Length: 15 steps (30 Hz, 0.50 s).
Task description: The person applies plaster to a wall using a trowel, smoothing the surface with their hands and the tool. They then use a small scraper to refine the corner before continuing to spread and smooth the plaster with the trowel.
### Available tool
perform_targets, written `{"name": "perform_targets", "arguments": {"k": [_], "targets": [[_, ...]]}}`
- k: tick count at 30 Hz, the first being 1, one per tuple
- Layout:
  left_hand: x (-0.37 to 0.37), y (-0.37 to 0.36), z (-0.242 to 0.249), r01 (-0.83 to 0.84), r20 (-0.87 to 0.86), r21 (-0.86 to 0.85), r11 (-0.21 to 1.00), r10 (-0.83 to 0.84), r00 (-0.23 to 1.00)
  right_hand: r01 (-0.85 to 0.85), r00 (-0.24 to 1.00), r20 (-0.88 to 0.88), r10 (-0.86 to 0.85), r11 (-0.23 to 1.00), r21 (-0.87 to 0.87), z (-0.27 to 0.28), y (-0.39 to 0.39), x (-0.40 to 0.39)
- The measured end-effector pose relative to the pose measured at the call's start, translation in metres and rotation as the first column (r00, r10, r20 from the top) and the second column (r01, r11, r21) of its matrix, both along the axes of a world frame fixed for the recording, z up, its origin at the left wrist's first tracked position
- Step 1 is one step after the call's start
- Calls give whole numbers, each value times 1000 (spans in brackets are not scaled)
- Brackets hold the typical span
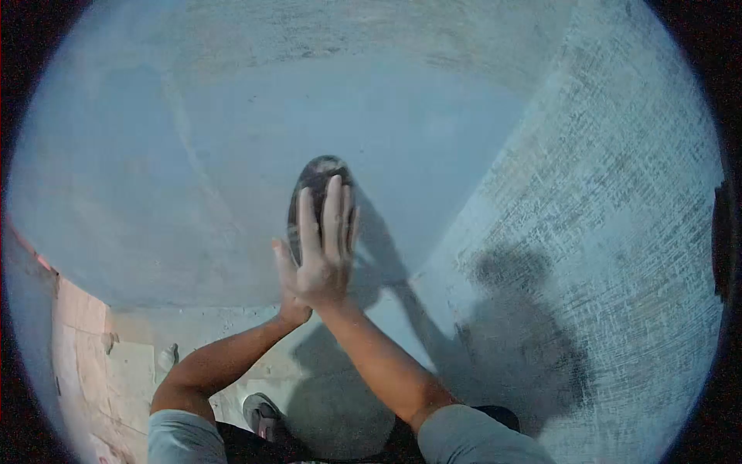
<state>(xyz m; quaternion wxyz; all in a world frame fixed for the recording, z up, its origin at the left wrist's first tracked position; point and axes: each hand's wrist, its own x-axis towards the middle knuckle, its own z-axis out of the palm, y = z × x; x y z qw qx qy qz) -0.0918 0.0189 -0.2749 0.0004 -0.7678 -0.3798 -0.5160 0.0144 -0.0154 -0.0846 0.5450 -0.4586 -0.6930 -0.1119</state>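
Right hand [321, 274] flat on dark oval pad [321, 181], pad against smooth wall [417, 139].
Right hand's fingers long and slightly spread over the pad; left hand [291, 288] tucked against it low on the left, mostly covered, finger state can't tell. Pad rounded at top, dark with a pale scuff, sits above the wall's lower edge, left of the slanted corner edge. Wide stretch of wall runs left and above; narrower span right. Wall matte blue-grey, faint streaks. Beyond the corner, rough wall [618, 232], cross-scratched. Below, pale floor [135, 371], shoe [263, 410].
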Motion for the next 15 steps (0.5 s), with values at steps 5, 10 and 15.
{"name": "perform_targets", "arguments": {"k": [5, 10, 15], "targets": [[12, -24, 91, -4, 93, -49, 999, 8, 996, 20, 997, -73, -15, 998, 63, -24, 11, -7], [27, -6, 168, 382, 306, -359, 852, -279, 910, 20, 982, -185, 32, 962, 273, 84, 33, 45], [10, -6, 102, 369, 341, -252, 894, -275, 899, 36, 994, -107, -16, 981, 190, 10, 29, 11]]}}
